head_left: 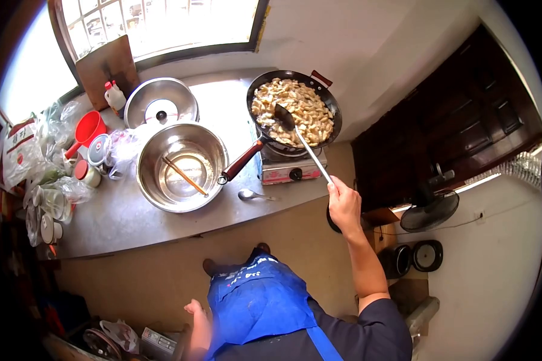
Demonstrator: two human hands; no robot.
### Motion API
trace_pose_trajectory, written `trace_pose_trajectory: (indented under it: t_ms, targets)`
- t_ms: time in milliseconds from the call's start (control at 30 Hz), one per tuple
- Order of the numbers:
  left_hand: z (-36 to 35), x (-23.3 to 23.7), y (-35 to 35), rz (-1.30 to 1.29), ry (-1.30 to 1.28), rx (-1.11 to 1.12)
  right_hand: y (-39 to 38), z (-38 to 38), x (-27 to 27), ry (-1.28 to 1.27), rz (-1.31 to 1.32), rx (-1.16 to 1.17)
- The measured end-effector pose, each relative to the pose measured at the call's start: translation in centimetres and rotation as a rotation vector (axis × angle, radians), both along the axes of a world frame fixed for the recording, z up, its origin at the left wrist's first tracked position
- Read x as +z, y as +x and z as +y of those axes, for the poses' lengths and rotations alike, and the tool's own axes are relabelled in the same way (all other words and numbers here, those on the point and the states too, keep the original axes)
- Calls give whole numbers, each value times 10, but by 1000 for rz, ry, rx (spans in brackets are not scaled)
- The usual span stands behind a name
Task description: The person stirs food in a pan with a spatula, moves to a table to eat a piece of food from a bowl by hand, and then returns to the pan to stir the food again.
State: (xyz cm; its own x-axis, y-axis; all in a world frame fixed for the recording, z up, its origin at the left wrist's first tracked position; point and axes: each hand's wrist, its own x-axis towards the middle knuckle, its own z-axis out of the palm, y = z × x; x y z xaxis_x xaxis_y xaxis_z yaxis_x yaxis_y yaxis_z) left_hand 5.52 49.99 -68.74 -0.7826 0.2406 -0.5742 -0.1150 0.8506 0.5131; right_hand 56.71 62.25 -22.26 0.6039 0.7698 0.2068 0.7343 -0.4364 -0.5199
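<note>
My right hand point(345, 206) is closed around the long metal handle of a wok spatula point(312, 151). The spatula's dark blade rests among pale sliced food pieces point(295, 99) in a black wok point(334, 123). The wok sits on a portable gas stove point(292, 173), its wooden handle pointing toward the steel pot. Down beside the blue apron, my left hand point(194, 307) hangs with its fingers curled and nothing visible in it. It is well apart from the counter.
A large steel pot point(147, 194) with chopsticks point(185, 175) inside stands left of the wok. A spoon point(256, 195) lies near the counter edge. Behind are a steel lid point(140, 99), a white bottle point(114, 96) and a red scoop point(90, 129). Plastic bags and jars crowd the left end.
</note>
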Motion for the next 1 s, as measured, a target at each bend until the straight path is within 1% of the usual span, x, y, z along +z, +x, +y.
trace_pose_trajectory:
  t_ms: [67,100,167,267,333,433,467,533,567,600,667,700,733,767,800,867,900,967,1000]
  targets:
    - [2,7,2,-4,28,11,5,-1,-4,46,-67,-34]
    - [1,7,2,-9,56,21,7,-1,-4,46,-65,-32]
    - [0,7,-1,7,50,5,15,0,-5,26,-137,-100]
    - [-2,13,0,15,40,6,35,-1,-9,108,-144,-124]
    - [-3,13,-1,11,38,29,42,-2,-1,154,-122,-148]
    - [-7,8,-3,-23,58,35,58,0,6,201,-239,-151]
    - [-8,5,-3,14,33,10,63,2,9,202,-240,-159]
    - [-11,-4,-8,52,9,-26,72,6,13,70,-309,-209]
    - [-11,-11,-10,52,26,-35,74,9,16,-7,-292,-217]
    - [-9,-10,-9,52,41,-41,75,11,17,-5,-293,-219]
    - [-6,-8,-6,29,62,-10,80,16,13,-86,-275,-240]
    - [-2,0,-2,6,82,22,87,17,4,-86,-278,-237]
    - [1,5,-1,3,81,26,97,17,-8,-42,-286,-170]
    - [5,10,-2,-67,74,2,108,17,-21,-1,-293,-103]
    - [8,17,-2,-137,68,-23,114,17,-29,-3,-294,-102]
    - [11,25,2,-117,69,-35,122,19,-37,75,462,-190]
    - [11,27,3,-97,72,-47,116,20,-31,76,460,-188]
    - [10,28,1,-85,29,-49,95,25,-13,206,954,-324]
    - [12,28,1,-72,-11,-54,96,24,-18,211,952,-319]
